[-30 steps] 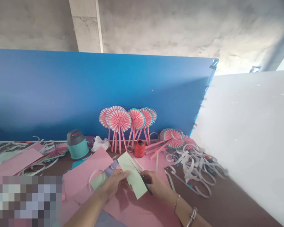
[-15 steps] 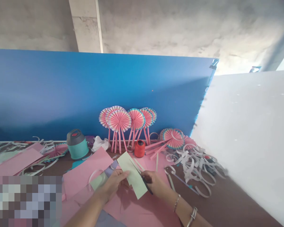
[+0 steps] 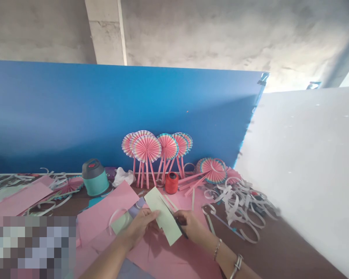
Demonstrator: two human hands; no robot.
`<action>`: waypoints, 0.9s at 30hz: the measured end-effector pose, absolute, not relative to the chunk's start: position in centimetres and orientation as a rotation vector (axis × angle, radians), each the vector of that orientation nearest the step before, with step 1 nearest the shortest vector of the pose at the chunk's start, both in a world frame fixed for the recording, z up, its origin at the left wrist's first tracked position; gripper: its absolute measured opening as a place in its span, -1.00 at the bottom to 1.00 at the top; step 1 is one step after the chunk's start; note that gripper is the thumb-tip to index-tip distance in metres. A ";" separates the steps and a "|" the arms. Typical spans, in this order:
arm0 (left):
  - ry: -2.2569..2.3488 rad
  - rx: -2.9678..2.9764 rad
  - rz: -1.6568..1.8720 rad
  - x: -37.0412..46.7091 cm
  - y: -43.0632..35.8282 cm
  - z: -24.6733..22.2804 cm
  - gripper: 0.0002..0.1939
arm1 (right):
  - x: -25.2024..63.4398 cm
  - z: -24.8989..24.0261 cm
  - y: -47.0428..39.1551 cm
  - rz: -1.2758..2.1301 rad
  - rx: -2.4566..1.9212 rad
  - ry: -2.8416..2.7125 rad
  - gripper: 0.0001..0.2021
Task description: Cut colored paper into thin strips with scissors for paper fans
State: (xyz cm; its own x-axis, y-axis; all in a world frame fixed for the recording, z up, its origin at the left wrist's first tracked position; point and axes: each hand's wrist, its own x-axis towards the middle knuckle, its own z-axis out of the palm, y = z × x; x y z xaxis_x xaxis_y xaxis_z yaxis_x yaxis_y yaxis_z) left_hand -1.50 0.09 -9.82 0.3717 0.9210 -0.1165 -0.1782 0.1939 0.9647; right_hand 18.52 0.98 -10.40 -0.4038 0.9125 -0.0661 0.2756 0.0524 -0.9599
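Observation:
A pale green paper sheet (image 3: 163, 217) hangs tilted over pink paper, pinched at its left edge by my left hand (image 3: 141, 224). My right hand (image 3: 190, 224) is closed on dark-handled scissors (image 3: 182, 228), whose blades lie along the sheet's upper right edge. A narrow strip stands slightly apart from the sheet near the blades. Bracelets circle my right wrist.
Pink round paper fans (image 3: 147, 149) stand against the blue panel (image 3: 177, 97). In front are a red thread spool (image 3: 171, 183) and a teal container (image 3: 95, 182). Curled white strips (image 3: 235, 205) lie right, pink sheets (image 3: 107, 209) left. A white panel (image 3: 308, 162) rises at right.

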 end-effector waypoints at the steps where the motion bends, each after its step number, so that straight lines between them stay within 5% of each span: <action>1: 0.864 1.092 0.924 -1.5 0.1 -9.8 -0.54 | 18.5 -10.4 1.0 1.384 -1.205 -1.728 -0.76; 27: 0.829 1.071 0.950 -0.8 -0.1 -9.8 -0.47 | 18.7 -10.9 1.4 1.247 -1.157 -1.863 -0.77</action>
